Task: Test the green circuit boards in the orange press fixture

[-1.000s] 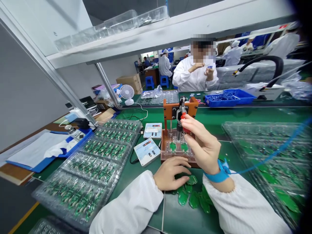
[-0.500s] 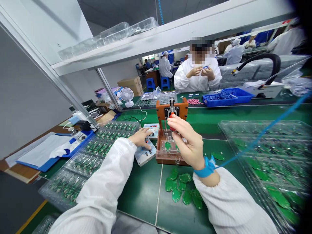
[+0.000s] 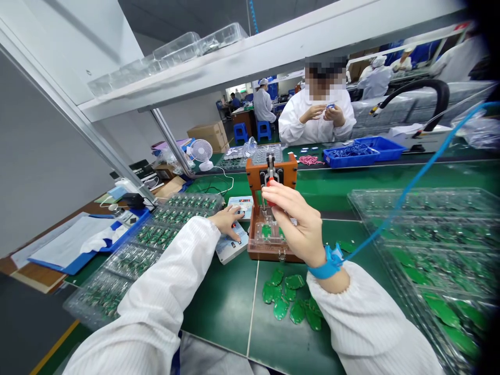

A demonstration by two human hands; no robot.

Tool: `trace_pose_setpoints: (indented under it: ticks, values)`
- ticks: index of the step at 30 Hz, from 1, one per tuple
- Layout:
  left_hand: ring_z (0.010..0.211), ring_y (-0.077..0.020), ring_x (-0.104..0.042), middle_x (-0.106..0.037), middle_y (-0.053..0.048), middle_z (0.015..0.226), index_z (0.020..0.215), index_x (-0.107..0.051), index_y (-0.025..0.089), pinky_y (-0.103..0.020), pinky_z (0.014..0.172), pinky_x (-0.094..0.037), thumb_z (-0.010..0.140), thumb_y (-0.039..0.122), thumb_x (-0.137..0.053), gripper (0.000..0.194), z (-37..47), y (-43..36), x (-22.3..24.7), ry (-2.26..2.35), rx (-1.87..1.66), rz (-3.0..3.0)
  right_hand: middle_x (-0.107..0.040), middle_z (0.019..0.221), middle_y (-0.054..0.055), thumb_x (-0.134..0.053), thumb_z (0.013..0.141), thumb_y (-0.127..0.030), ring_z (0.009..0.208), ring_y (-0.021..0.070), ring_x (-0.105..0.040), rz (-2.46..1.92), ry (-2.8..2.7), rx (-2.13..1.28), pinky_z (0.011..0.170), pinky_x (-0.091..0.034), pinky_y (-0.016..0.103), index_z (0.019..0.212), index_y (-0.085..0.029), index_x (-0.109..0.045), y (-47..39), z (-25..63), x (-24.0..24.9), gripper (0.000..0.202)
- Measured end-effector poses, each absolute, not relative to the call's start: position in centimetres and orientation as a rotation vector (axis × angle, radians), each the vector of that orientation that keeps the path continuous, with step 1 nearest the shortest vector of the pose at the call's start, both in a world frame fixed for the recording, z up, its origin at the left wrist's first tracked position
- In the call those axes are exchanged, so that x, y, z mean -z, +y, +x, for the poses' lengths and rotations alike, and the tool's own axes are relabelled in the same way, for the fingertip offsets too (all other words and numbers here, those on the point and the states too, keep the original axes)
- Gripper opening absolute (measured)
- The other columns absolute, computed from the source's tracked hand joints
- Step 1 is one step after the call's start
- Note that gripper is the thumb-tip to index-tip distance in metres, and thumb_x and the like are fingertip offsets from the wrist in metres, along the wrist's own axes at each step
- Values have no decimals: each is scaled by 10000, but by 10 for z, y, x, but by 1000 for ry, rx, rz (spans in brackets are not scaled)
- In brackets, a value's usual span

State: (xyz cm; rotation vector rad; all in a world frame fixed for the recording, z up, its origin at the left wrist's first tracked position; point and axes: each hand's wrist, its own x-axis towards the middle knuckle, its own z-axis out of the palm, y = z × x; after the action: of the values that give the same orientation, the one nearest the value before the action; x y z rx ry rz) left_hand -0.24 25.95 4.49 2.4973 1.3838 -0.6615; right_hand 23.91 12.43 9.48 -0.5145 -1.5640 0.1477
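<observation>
My left hand [image 3: 227, 221] lies with spread fingers over two light-coloured meter boxes [image 3: 233, 245] that have small red displays. My right hand [image 3: 299, 221], with a blue wrist strap [image 3: 327, 263], is curled around the red handle [image 3: 271, 183] of an orange and brown clamp fixture [image 3: 253, 173]. A green circuit board [image 3: 266, 230] sits in the fixture under its clear plate. Several loose green boards [image 3: 280, 308] lie on the mat in front, partly hidden by my right sleeve.
Clear trays of boards stand at left [image 3: 133, 260] and right [image 3: 425, 239]. Past the fixture are blue bins [image 3: 351, 155], a small fan [image 3: 201, 151] and a person in white [image 3: 289, 122] holding a blue item. A blue cord [image 3: 406, 195] runs from my wrist.
The whole view has shifted slightly. My right hand stays at the red handle and my left hand stays over the meter boxes.
</observation>
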Motion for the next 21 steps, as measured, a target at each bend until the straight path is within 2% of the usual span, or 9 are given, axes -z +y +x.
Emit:
trace_pose_setpoints:
  ticks: [3,6,15,21]
  values:
    - [1555,-410,8,-8,-166,1694,1618,-203,152,-518,1263,-127,653,648,-828,1253,-9,260,-48,1402,597,2479,-708,1298,15,-539,947,-11,1323,206,-597,-514,-1567,-140,1133,-508,427,1311,-303,-670,124,238,-96,485]
    - [1551,-420,10,1,-167,1692,1621,-182,145,-541,1257,-127,646,668,-813,1274,-15,258,-51,1440,643,2445,-710,1294,18,-548,947,-15,1321,203,-598,-512,-1567,-132,1132,-512,429,1309,-301,-669,123,238,-96,476]
    - [1547,-432,53,49,-124,1697,1633,-141,205,-599,1246,-115,575,759,-779,1355,-22,258,-50,1406,716,2382,-705,1302,18,-540,963,-42,1327,222,-594,-519,-1559,-139,1130,-515,482,1309,-312,-667,123,237,-95,456]
    - [1546,-438,54,68,-125,1696,1635,-130,209,-617,1241,-117,552,781,-774,1384,-22,263,-47,1404,750,2379,-699,1310,25,-544,953,-20,1333,216,-587,-522,-1559,-149,1147,-497,467,1309,-305,-667,124,237,-95,472]
